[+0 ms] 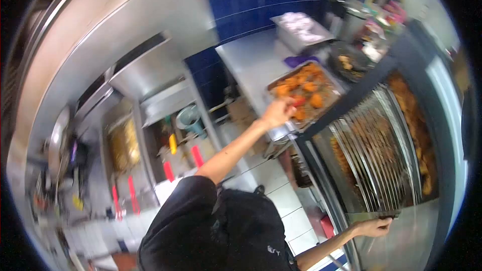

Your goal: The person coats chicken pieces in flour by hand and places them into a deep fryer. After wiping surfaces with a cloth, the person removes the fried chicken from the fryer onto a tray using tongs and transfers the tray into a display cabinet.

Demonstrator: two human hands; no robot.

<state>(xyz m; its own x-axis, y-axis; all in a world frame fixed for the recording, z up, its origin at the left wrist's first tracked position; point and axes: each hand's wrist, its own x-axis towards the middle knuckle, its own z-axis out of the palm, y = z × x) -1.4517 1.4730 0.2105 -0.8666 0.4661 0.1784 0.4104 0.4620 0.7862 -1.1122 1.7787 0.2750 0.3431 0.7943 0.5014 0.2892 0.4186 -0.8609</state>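
Observation:
My left hand [278,113] reaches over the near corner of a metal tray [281,131] that holds several pieces of orange fried food [310,86]. The fingers are closed around a small red thing [298,101], perhaps a utensil handle; blur hides its exact kind. Lower right, my right hand [374,227] has its fingers curled at the metal edge [359,216] of a food display cabinet [329,120]. Inside that cabinet, a wire rack [374,155] lies over browned food, with more food [412,135] along the far side.
A dark pan [351,62] and a steel container [296,40] of pale contents stand on the steel counter [241,60] behind the tray. To the left are fryer wells [123,145], red handles [197,155] and a grey jug [188,118]. White floor tiles [266,175] show below.

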